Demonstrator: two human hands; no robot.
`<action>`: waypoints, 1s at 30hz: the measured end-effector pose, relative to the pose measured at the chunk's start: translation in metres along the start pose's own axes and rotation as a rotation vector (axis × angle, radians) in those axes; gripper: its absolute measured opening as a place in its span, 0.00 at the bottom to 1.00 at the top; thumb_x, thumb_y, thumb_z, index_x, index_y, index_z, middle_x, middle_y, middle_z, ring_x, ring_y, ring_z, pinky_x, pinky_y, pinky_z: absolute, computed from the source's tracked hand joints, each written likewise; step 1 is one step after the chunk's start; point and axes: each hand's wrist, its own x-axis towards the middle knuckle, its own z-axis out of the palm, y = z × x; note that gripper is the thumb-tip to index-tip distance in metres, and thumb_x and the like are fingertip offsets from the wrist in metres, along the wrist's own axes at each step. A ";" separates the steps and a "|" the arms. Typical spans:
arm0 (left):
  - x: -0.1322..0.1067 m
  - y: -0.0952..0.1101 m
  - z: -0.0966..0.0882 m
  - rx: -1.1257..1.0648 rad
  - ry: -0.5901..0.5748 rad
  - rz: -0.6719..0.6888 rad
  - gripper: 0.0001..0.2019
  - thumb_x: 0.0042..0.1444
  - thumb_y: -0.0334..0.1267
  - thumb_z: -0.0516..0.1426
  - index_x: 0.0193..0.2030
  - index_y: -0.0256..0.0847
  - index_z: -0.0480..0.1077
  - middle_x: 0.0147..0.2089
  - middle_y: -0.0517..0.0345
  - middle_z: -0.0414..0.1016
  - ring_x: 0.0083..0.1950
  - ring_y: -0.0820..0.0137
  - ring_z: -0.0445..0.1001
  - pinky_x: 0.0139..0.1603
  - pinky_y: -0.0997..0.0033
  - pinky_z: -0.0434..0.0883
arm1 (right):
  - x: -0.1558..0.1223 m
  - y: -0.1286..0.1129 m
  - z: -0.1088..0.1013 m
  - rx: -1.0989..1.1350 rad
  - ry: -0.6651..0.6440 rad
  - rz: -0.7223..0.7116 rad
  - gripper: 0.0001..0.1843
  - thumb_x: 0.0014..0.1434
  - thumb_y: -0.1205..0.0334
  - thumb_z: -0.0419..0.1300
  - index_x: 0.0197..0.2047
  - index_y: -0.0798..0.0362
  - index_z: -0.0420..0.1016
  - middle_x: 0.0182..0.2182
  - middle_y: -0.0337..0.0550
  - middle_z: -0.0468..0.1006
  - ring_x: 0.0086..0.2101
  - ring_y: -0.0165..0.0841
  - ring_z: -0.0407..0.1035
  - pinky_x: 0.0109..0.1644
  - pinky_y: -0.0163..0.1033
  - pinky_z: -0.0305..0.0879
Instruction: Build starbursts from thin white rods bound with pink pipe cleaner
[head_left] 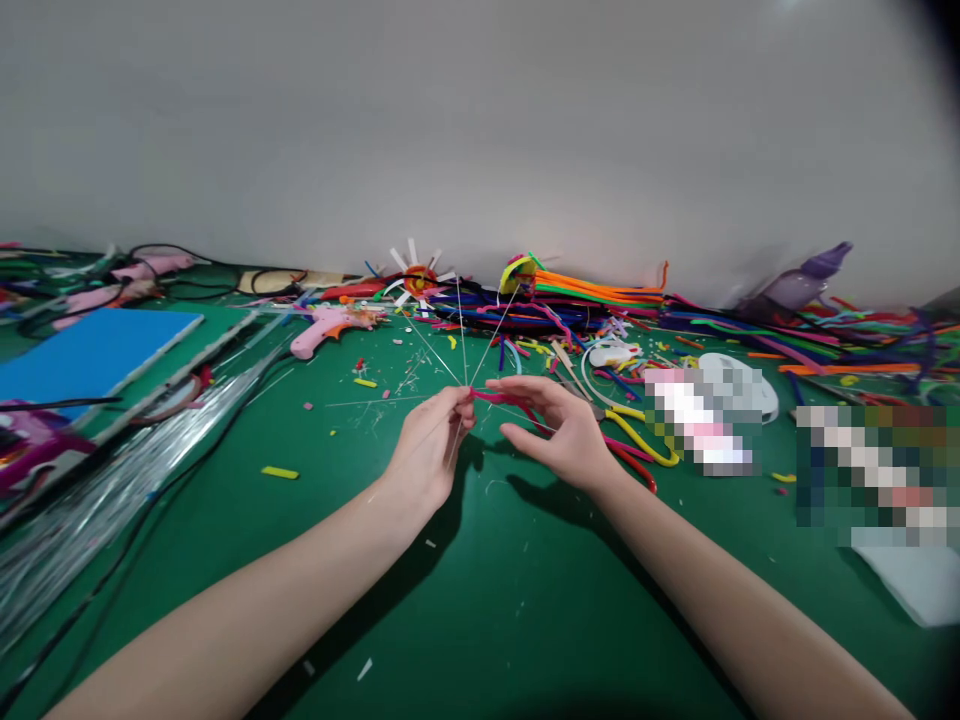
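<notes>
My left hand (433, 440) is closed in a pinch at the hub where several thin, pale, stiff strands (461, 335) meet and fan outward. A pink pipe cleaner (491, 397) comes out of that pinch and runs right, passing by the fingers of my right hand (555, 425). That hand's fingers are stretched out, its thumb apart below them; whether it touches the pink strip I cannot tell. Just behind the right hand lie pliers with yellow and red handles (645, 437), partly hidden by it.
A pink glue gun (330, 328) lies beyond my left hand. Bundled pipe cleaners (600, 285) line the wall, near a purple bottle (806, 275). On the left are a blue board (97, 355) and clear strips (172, 440). Coloured scraps dot the green table (480, 600).
</notes>
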 end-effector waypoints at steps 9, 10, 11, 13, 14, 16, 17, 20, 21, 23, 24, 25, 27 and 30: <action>-0.011 -0.008 0.002 0.194 -0.089 0.110 0.10 0.52 0.38 0.60 0.24 0.37 0.67 0.24 0.63 0.65 0.28 0.77 0.63 0.34 0.77 0.61 | 0.002 0.010 -0.002 -0.019 0.155 0.221 0.17 0.51 0.55 0.65 0.44 0.51 0.74 0.36 0.43 0.80 0.35 0.32 0.74 0.40 0.41 0.72; -0.013 -0.009 0.002 0.208 -0.108 0.121 0.10 0.52 0.39 0.60 0.24 0.37 0.67 0.25 0.63 0.65 0.29 0.77 0.63 0.35 0.77 0.61 | 0.002 0.010 -0.002 -0.045 0.142 0.222 0.17 0.50 0.55 0.65 0.44 0.51 0.75 0.35 0.42 0.80 0.33 0.31 0.73 0.38 0.40 0.72; -0.014 -0.011 0.003 0.216 -0.121 0.128 0.10 0.52 0.39 0.60 0.25 0.38 0.67 0.26 0.63 0.66 0.29 0.77 0.64 0.35 0.77 0.61 | 0.002 0.009 -0.001 -0.063 0.135 0.220 0.18 0.50 0.55 0.66 0.44 0.51 0.75 0.35 0.41 0.80 0.31 0.30 0.73 0.37 0.39 0.72; -0.017 -0.013 0.004 0.216 -0.131 0.122 0.09 0.53 0.39 0.60 0.26 0.38 0.68 0.26 0.62 0.67 0.30 0.77 0.64 0.36 0.77 0.62 | 0.000 0.006 0.002 -0.073 0.148 0.215 0.18 0.50 0.55 0.66 0.44 0.51 0.75 0.35 0.41 0.80 0.31 0.30 0.72 0.37 0.39 0.72; -0.018 -0.014 0.004 0.211 -0.125 0.107 0.09 0.53 0.39 0.60 0.26 0.38 0.68 0.26 0.62 0.67 0.30 0.77 0.64 0.36 0.77 0.62 | -0.001 0.005 0.004 -0.072 0.168 0.214 0.18 0.50 0.54 0.66 0.44 0.51 0.75 0.36 0.42 0.80 0.32 0.30 0.72 0.37 0.39 0.71; -0.019 -0.016 0.005 0.200 -0.111 0.075 0.09 0.52 0.40 0.61 0.27 0.37 0.69 0.26 0.62 0.68 0.30 0.77 0.64 0.35 0.77 0.62 | -0.003 0.004 0.008 -0.080 0.209 0.218 0.18 0.49 0.54 0.66 0.43 0.51 0.76 0.38 0.43 0.80 0.33 0.31 0.73 0.37 0.39 0.71; -0.020 -0.017 0.005 0.196 -0.105 0.064 0.09 0.51 0.40 0.61 0.27 0.37 0.69 0.26 0.62 0.68 0.29 0.77 0.64 0.34 0.77 0.61 | -0.003 0.004 0.010 -0.084 0.226 0.225 0.18 0.49 0.53 0.66 0.42 0.51 0.76 0.38 0.44 0.80 0.33 0.32 0.73 0.37 0.39 0.71; -0.021 -0.021 0.004 0.192 -0.109 0.061 0.09 0.50 0.40 0.62 0.28 0.37 0.70 0.26 0.62 0.68 0.29 0.76 0.64 0.34 0.77 0.61 | -0.005 0.003 0.015 -0.079 0.241 0.244 0.16 0.50 0.53 0.65 0.40 0.52 0.77 0.38 0.44 0.80 0.34 0.33 0.74 0.37 0.40 0.72; -0.022 -0.022 0.004 0.192 -0.115 0.062 0.08 0.50 0.39 0.62 0.28 0.37 0.71 0.26 0.62 0.68 0.29 0.76 0.64 0.34 0.76 0.62 | -0.005 0.003 0.016 -0.078 0.242 0.247 0.15 0.51 0.53 0.65 0.40 0.52 0.77 0.37 0.45 0.80 0.34 0.33 0.74 0.37 0.39 0.72; -0.022 -0.025 0.003 0.192 -0.126 0.061 0.07 0.51 0.39 0.61 0.30 0.37 0.72 0.26 0.62 0.68 0.29 0.77 0.64 0.34 0.77 0.62 | -0.006 0.001 0.018 -0.085 0.255 0.250 0.13 0.52 0.54 0.63 0.38 0.52 0.77 0.36 0.44 0.80 0.33 0.33 0.74 0.37 0.39 0.72; -0.022 -0.026 0.002 0.195 -0.131 0.059 0.07 0.51 0.39 0.61 0.30 0.37 0.72 0.26 0.62 0.69 0.29 0.77 0.65 0.34 0.77 0.62 | -0.007 0.001 0.019 -0.090 0.266 0.252 0.12 0.53 0.54 0.63 0.38 0.53 0.77 0.35 0.44 0.80 0.33 0.32 0.74 0.37 0.38 0.72; -0.022 -0.028 0.002 0.199 -0.137 0.056 0.07 0.51 0.39 0.61 0.31 0.36 0.73 0.27 0.62 0.69 0.30 0.76 0.65 0.35 0.76 0.62 | -0.007 0.000 0.019 -0.089 0.278 0.253 0.12 0.53 0.55 0.62 0.37 0.53 0.77 0.34 0.44 0.80 0.32 0.32 0.74 0.36 0.38 0.72; -0.022 -0.029 0.001 0.208 -0.145 0.054 0.08 0.51 0.41 0.61 0.32 0.37 0.73 0.28 0.61 0.71 0.30 0.76 0.66 0.36 0.76 0.63 | -0.008 -0.001 0.021 -0.072 0.302 0.258 0.11 0.53 0.56 0.62 0.36 0.53 0.76 0.33 0.44 0.80 0.31 0.32 0.74 0.36 0.37 0.72; -0.022 -0.030 0.002 0.223 -0.163 0.052 0.09 0.53 0.41 0.60 0.35 0.38 0.73 0.29 0.60 0.71 0.31 0.75 0.68 0.37 0.75 0.64 | -0.007 -0.002 0.021 -0.023 0.339 0.278 0.10 0.53 0.56 0.62 0.35 0.53 0.76 0.33 0.44 0.80 0.30 0.32 0.74 0.34 0.37 0.72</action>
